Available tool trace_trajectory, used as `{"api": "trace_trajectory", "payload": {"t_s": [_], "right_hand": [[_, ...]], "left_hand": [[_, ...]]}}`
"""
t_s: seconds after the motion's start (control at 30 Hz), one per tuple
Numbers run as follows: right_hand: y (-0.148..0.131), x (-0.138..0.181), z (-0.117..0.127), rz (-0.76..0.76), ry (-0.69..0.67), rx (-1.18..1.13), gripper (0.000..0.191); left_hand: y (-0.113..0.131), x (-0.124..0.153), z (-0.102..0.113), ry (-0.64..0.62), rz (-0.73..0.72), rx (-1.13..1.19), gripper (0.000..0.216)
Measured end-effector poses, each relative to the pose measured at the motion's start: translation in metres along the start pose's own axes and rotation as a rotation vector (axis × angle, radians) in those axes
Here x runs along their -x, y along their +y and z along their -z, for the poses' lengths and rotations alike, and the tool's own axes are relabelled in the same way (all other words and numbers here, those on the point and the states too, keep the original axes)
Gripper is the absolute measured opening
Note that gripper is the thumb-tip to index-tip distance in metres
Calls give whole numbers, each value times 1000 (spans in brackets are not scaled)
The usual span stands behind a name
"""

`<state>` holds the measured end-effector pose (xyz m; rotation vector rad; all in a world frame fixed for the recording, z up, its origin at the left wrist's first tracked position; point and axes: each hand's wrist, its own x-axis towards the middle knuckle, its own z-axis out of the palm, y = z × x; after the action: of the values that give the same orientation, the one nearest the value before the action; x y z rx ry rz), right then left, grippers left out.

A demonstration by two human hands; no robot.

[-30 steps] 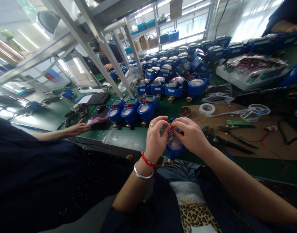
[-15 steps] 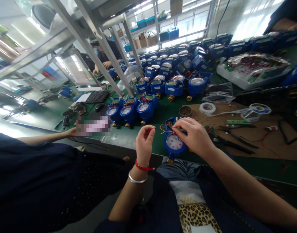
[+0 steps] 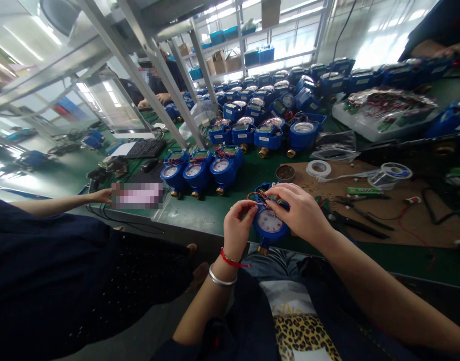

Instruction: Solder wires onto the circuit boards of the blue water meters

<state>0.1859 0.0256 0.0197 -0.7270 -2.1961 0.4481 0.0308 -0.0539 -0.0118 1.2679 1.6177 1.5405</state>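
A blue water meter [image 3: 269, 224] with a white dial and a brass fitting rests at the near edge of the green bench [image 3: 203, 208], over my lap. A tangle of thin coloured wires [image 3: 260, 198] sits at its top. My right hand [image 3: 299, 210] is curled over the meter's upper right side, fingertips in the wires. My left hand [image 3: 238, 225] pinches at the wires on the meter's left side, fingers closed.
Three blue meters [image 3: 194, 173] stand in a row just beyond, with several more rows [image 3: 267, 108] behind. Tape roll [image 3: 319, 169], solder spool [image 3: 393, 173], a small tin [image 3: 285, 173] and pliers [image 3: 355, 220] lie at right. A neighbour's hand [image 3: 100, 196] reaches in from the left.
My left hand, which had lifted away from the meter half a second ago, has come back to its left side and pinches the wires. My right hand stays on the meter.
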Motion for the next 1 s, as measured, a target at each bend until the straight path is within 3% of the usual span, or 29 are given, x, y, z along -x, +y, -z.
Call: {"api": "trace_trajectory", "payload": {"t_s": [0.17, 0.3, 0.4, 0.5, 0.63, 0.77, 0.9, 1.0], "right_hand": [[19, -7, 14, -45, 40, 51, 17], [85, -23, 18, -265, 63, 213, 39], [139, -36, 6, -460, -180, 260, 79], [167, -45, -13, -483, -304, 229, 92], [172, -48, -31, -466, -339, 181, 93], [172, -48, -32, -485, -285, 144, 96], [166, -49, -8, -519, -174, 103, 91], [147, -48, 23, -549, -58, -130, 89]], "left_hand": [[9, 4, 4, 36, -149, -196, 15], [22, 2, 3, 84, -281, -392, 18], [30, -1, -5, 109, -337, -508, 21], [37, -2, -14, 135, -377, -572, 21], [42, -3, -25, 129, -412, -574, 16], [44, -6, -33, 102, -435, -578, 12], [44, -8, -37, 51, -432, -590, 9], [44, -11, -39, 44, -410, -587, 9]]}}
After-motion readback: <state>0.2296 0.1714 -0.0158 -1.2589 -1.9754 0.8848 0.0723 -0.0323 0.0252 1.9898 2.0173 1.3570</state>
